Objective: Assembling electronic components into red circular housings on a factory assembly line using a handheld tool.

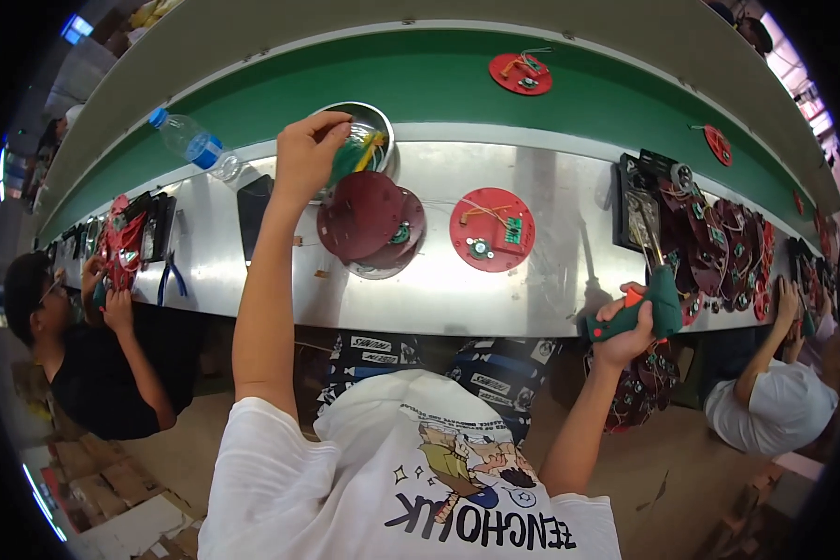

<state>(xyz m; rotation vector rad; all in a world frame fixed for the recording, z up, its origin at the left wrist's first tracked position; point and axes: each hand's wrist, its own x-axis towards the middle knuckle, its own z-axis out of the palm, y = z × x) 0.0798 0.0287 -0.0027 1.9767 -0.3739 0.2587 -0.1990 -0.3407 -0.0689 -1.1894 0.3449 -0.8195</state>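
My left hand (313,149) hangs over a round metal bowl (389,140), its fingers and thumb drawn together. Whatever is between the fingertips is too small to tell. Inside the bowl something green and yellow (368,152) shows. Just in front of it lies a stack of dark red round plates (359,219), one with a small green circuit board. A brighter red disc (493,230) with boards and thin wires rests flat to the right. My right hand (628,327) grips a dark green power screwdriver (664,303), its shaft pointing up toward a black tray (642,217).
Wired red plates (719,247) crowd the bench's right side. A water bottle (196,145), a dark flat slab (255,217) and blue pliers (171,279) are on the left. Another disc (521,74) lies on the green strip. Co-workers (93,355) sit on both sides.
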